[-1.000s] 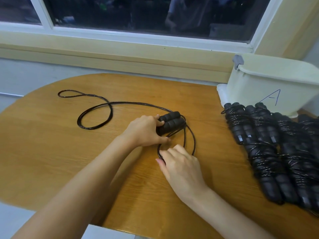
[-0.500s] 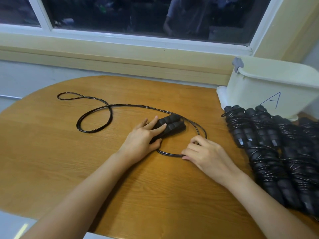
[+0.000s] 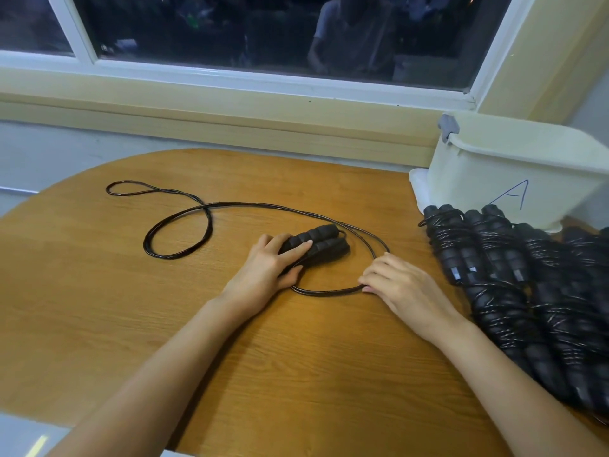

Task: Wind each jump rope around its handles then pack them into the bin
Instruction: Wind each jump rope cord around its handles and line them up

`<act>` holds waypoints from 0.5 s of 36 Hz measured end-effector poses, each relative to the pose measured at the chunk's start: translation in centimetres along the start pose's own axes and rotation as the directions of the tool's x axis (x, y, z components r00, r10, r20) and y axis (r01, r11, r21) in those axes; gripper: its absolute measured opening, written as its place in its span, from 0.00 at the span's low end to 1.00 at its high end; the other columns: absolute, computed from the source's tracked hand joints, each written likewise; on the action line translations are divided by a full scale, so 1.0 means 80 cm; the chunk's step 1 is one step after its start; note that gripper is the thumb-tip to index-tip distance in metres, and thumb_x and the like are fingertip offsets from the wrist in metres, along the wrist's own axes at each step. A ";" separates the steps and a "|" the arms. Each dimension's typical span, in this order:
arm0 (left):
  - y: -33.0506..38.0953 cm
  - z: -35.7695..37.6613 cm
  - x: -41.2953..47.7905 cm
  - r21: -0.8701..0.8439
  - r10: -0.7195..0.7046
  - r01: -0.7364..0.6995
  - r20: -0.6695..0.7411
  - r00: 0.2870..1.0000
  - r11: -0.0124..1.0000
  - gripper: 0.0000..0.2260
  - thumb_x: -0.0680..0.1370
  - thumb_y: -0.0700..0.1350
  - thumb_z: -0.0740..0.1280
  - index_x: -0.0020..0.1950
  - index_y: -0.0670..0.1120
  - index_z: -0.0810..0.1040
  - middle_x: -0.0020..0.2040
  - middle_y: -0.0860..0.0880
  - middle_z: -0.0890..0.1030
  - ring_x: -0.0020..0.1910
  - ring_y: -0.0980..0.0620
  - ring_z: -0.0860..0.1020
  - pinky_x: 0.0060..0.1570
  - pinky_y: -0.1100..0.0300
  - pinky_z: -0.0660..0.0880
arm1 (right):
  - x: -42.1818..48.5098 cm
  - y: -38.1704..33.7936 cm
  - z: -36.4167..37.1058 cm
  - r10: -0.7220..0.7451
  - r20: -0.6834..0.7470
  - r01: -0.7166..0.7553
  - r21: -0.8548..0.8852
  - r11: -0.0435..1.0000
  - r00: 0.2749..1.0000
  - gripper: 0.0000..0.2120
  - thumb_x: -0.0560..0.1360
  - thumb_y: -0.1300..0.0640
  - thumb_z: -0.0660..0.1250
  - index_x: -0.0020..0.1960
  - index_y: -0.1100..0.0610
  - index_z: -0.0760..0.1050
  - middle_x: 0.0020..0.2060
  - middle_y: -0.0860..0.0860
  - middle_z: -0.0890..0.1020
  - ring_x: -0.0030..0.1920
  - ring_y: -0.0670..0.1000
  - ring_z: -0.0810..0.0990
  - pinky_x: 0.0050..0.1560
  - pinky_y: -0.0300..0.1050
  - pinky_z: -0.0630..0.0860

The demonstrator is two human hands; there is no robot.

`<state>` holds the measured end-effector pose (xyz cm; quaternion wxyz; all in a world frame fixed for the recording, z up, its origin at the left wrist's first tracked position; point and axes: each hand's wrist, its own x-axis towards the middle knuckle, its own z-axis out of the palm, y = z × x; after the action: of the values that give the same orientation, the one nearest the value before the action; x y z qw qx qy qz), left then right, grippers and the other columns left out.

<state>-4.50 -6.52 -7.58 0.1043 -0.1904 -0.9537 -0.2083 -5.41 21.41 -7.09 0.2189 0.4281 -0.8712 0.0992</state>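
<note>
Left hand (image 3: 270,272) lies flat on the foam handles (image 3: 324,240), judged the firmest hold; right hand (image 3: 402,288) pinches the springy cord (image 3: 329,291) (probably slick).

The pile of wound black jump ropes (image 3: 527,291) and the cream plastic bin (image 3: 487,179) ran off the right edge. The right hand (image 3: 403,288) perhaps pinched the thin black cord (image 3: 329,292); its fingertips (image 3: 366,279) hid the contact.

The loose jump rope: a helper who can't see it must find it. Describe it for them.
On the wooden table, look left of the pale bin. The rope sprawls in open loops, its handles under the left hand, unlike the tightly wound bundles beside the bin.
</note>
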 end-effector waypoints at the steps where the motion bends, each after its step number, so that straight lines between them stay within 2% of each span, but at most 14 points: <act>1: 0.000 -0.002 -0.002 -0.002 0.012 -0.012 0.000 1.000 1.000 0.23 0.79 0.52 0.61 0.75 0.51 0.69 0.68 0.40 0.71 0.60 0.44 0.70 0.61 0.43 0.73 | -0.001 0.002 0.001 0.016 0.013 -0.016 0.028 0.999 1.000 0.07 0.74 0.58 0.70 0.52 0.57 0.83 0.45 0.47 0.82 0.49 0.46 0.78 0.62 0.42 0.71; 5: -0.001 -0.018 -0.011 -0.007 0.052 -0.052 -0.043 0.998 0.999 0.23 0.79 0.50 0.61 0.75 0.50 0.69 0.69 0.40 0.71 0.61 0.44 0.70 0.62 0.45 0.73 | 0.002 0.010 0.002 0.092 0.114 -0.107 0.136 0.985 0.989 0.07 0.78 0.56 0.65 0.52 0.55 0.80 0.46 0.45 0.79 0.51 0.42 0.75 0.71 0.48 0.69; 9: 0.005 -0.041 -0.021 -0.007 0.122 -0.123 -0.098 0.988 0.992 0.22 0.80 0.50 0.60 0.74 0.48 0.70 0.69 0.40 0.71 0.62 0.44 0.70 0.64 0.50 0.71 | 0.011 0.027 -0.001 0.182 0.209 -0.230 0.233 0.945 0.961 0.15 0.79 0.47 0.59 0.51 0.54 0.79 0.46 0.41 0.76 0.50 0.38 0.73 0.77 0.45 0.58; 11: 0.012 -0.054 -0.029 0.018 0.207 -0.207 -0.110 0.972 0.978 0.22 0.81 0.51 0.59 0.74 0.48 0.70 0.69 0.41 0.72 0.62 0.46 0.70 0.64 0.56 0.68 | 0.019 0.035 -0.006 0.213 0.215 -0.268 0.277 0.923 0.953 0.12 0.79 0.48 0.61 0.48 0.54 0.79 0.43 0.37 0.74 0.48 0.38 0.73 0.78 0.48 0.57; 13: 0.022 -0.066 -0.037 0.062 0.314 -0.309 -0.102 0.944 0.949 0.22 0.81 0.49 0.60 0.75 0.47 0.69 0.69 0.42 0.72 0.61 0.48 0.70 0.65 0.61 0.66 | 0.033 0.036 -0.017 0.230 0.211 -0.282 0.267 0.922 0.950 0.05 0.78 0.51 0.65 0.45 0.49 0.78 0.40 0.34 0.73 0.46 0.37 0.73 0.78 0.50 0.56; 14: 0.028 -0.072 -0.042 0.088 0.368 -0.360 -0.094 0.925 0.929 0.22 0.81 0.48 0.60 0.75 0.47 0.69 0.69 0.41 0.72 0.61 0.48 0.71 0.64 0.61 0.67 | 0.041 0.037 -0.020 0.245 0.206 -0.293 0.246 0.924 0.947 0.05 0.78 0.52 0.65 0.44 0.47 0.77 0.39 0.34 0.74 0.46 0.38 0.74 0.79 0.50 0.54; 16: 0.045 -0.082 -0.051 0.169 0.462 -0.446 -0.068 0.884 0.879 0.21 0.81 0.47 0.60 0.74 0.47 0.69 0.69 0.40 0.73 0.60 0.46 0.73 0.60 0.59 0.72 | 0.060 0.035 -0.031 0.318 0.241 -0.367 0.198 0.909 0.917 0.06 0.78 0.50 0.64 0.43 0.47 0.78 0.41 0.38 0.77 0.55 0.46 0.77 0.78 0.45 0.49; 18: 0.059 -0.085 -0.058 0.294 0.524 -0.494 -0.028 0.851 0.818 0.21 0.81 0.49 0.59 0.73 0.45 0.71 0.67 0.38 0.75 0.58 0.44 0.76 0.56 0.55 0.77 | 0.080 0.031 -0.040 0.377 0.299 -0.445 0.202 0.873 0.876 0.07 0.77 0.44 0.65 0.40 0.42 0.77 0.40 0.36 0.78 0.65 0.50 0.74 0.78 0.52 0.53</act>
<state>2.42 -7.04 -1.12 0.2328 -0.4105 -0.8803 -0.0476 -9.86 19.57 -1.24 0.0218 0.2658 -0.9419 0.2042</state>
